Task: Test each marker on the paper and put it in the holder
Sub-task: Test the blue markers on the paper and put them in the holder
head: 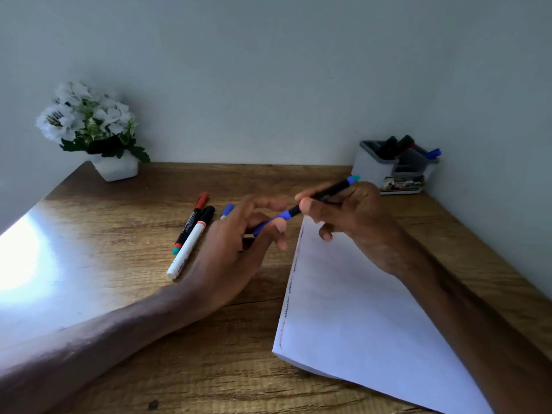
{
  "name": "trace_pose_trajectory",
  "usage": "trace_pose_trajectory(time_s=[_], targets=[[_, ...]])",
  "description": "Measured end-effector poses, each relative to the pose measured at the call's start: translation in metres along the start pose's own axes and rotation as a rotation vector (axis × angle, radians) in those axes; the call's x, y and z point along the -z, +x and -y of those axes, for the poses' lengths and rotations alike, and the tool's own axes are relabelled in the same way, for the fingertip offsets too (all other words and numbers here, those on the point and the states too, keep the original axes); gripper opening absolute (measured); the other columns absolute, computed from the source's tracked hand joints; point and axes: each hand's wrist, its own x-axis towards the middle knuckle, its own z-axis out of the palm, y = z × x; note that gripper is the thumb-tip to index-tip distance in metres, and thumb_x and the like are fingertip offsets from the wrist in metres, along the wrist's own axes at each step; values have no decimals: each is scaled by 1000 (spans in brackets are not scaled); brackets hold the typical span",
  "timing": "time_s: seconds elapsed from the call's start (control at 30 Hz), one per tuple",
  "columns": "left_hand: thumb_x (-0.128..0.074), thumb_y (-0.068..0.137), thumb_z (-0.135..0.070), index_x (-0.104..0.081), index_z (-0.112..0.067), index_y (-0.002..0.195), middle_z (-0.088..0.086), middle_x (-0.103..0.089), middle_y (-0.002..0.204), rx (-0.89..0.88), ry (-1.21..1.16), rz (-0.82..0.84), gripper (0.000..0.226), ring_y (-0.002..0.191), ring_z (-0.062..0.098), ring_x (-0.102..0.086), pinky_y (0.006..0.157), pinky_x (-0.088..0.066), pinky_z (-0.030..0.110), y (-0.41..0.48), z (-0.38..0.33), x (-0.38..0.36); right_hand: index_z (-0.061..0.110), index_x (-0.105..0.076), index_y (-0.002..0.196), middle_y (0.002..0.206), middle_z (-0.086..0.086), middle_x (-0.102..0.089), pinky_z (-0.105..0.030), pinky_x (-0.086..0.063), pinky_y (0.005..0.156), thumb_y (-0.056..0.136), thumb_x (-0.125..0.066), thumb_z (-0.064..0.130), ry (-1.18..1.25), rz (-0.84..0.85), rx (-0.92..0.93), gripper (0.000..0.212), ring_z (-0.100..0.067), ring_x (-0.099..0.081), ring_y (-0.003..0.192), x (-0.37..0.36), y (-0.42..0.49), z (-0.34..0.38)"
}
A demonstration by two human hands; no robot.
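Markers (191,234): three on desk (233,354), one marker (328,191) held.

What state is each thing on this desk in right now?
Blue marker: held between both hands.
Left hand: grips its blue cap.
Right hand: grips its barrel.
Red marker: capped, lying on desk.
White marker: capped, lying on desk.
Holder: upright, holds markers.
Paper: flat, scribbled along one edge.

Three loose markers (190,242) are counted at centre frame; one held marker (337,186) is noted. Three more are seen in one holder (370,171), upper right. One paper (358,309), one flowerpot (116,170).
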Motion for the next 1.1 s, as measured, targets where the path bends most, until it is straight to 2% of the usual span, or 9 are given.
trace_pose_trajectory(time_s=[0.1,0.27,0.37,0.5,0.63,0.7,0.8,0.87,1.1], targets=[[-63,97,-35,-64,-30,109,-9,-75,84,30,-54,-121,12,69,14,-68,54,-54,35,0,-1,-1,18,-83,90,83,-8,-79,-23,-57,57,73,-82,22,28,-85,0,17,-17,-69,70,15,0,5],[-72,94,-21,-68,-22,101,-8,-73,78,17,-131,-234,7,64,1,-65,57,-47,12,11,-9,-15,18,-83,97,90,10,-80,-23,-57,79,80,-87,19,-478,-49,168,18,-8,-75,88,32,-3,6],[-73,93,-22,-68,-22,97,-11,-74,82,0,-139,-239,7,79,6,-72,65,-54,18,21,-15,-28,25,-83,102,92,25,-76,-10,-48,82,81,-87,23,-631,-37,277,21,7,-70,91,27,-8,9],[-67,96,-34,-66,-27,113,-15,-73,95,-34,-100,-207,18,91,9,-71,75,-59,30,32,-17,-45,26,-78,115,96,16,-78,-11,-46,70,91,-77,32,-732,-92,334,25,5,-67,85,31,-6,7],[-64,98,-32,-60,-27,125,-19,-69,102,-100,-12,-146,28,96,11,-68,75,-55,26,32,-9,-54,20,-69,125,105,12,-72,1,-44,72,95,-71,16,-740,-366,256,30,21,-60,87,57,0,6],[-67,97,-25,-63,-28,119,-20,-68,101,-135,69,-124,22,94,14,-66,73,-53,24,33,-4,-54,20,-62,129,107,10,-72,-2,-49,73,95,-72,11,-669,-528,271,37,12,-66,91,70,0,11],[-72,94,-20,-65,-30,108,-24,-65,100,-170,166,-84,18,94,11,-63,68,-47,13,33,-5,-53,25,-49,141,108,2,-74,-21,-61,78,92,-72,2,-581,-715,341,59,-6,-75,91,92,-1,24],[-73,93,-18,-65,-31,104,-25,-65,102,-173,189,-47,20,96,6,-62,69,-45,10,33,-4,-54,23,-43,146,112,-6,-75,-28,-64,78,93,-69,-1,-581,-815,417,64,-9,-77,91,109,2,35],[-72,92,-17,-61,-39,102,-30,-61,100,-145,238,13,27,100,-2,-58,72,-43,12,33,-4,-55,8,-52,135,103,-10,-75,-44,-65,77,104,-52,16,-526,-1045,588,32,-17,-77,91,164,33,39]])
